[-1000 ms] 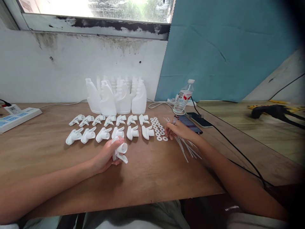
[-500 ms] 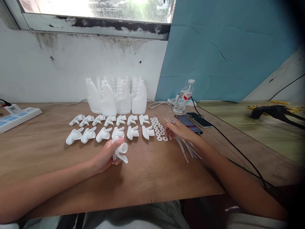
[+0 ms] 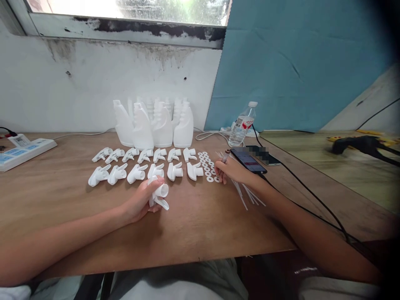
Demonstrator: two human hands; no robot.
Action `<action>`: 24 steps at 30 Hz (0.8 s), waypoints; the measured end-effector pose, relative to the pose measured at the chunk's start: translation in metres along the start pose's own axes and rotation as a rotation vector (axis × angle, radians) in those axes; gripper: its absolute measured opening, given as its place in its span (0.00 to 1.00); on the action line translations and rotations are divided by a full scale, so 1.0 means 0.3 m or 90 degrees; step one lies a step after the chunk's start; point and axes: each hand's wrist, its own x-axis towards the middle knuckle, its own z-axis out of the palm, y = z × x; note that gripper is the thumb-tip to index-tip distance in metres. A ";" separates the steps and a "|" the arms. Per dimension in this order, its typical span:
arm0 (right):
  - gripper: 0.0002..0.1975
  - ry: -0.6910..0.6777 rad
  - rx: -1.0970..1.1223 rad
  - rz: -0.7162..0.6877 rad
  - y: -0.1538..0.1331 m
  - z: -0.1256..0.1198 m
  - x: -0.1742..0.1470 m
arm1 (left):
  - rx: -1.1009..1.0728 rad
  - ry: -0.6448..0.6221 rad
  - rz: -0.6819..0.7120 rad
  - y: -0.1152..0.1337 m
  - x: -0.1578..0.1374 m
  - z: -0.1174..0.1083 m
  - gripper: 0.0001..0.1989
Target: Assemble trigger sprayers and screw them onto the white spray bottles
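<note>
My left hand (image 3: 144, 201) is closed around a white trigger sprayer head (image 3: 160, 191), whose round collar faces right and whose trigger points down. Over at the right, my right hand (image 3: 227, 168) is down at the table with its fingers curled. A small clear piece with a brown top (image 3: 226, 156) sticks up from its grip; its exact kind is unclear. The fingertips are by the near end of a group of white ring washers (image 3: 210, 179) and partly cover one. Thin white dip tubes (image 3: 240, 195) lie under and beside this hand.
Two rows of sprayer heads (image 3: 136, 174) lie on the wooden table (image 3: 193, 225). Behind them stand several white spray bottles (image 3: 143, 129). A water bottle (image 3: 242, 127), two phones (image 3: 249, 161) and black cables are at the right. A power strip (image 3: 29, 153) lies far left.
The view has shifted slightly. My right hand has moved a little, with the brown-topped piece now more upright. My left hand keeps its hold on the sprayer head.
</note>
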 end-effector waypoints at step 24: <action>0.11 0.005 0.085 0.059 0.022 -0.033 0.013 | 0.005 -0.001 -0.002 0.002 -0.004 0.003 0.18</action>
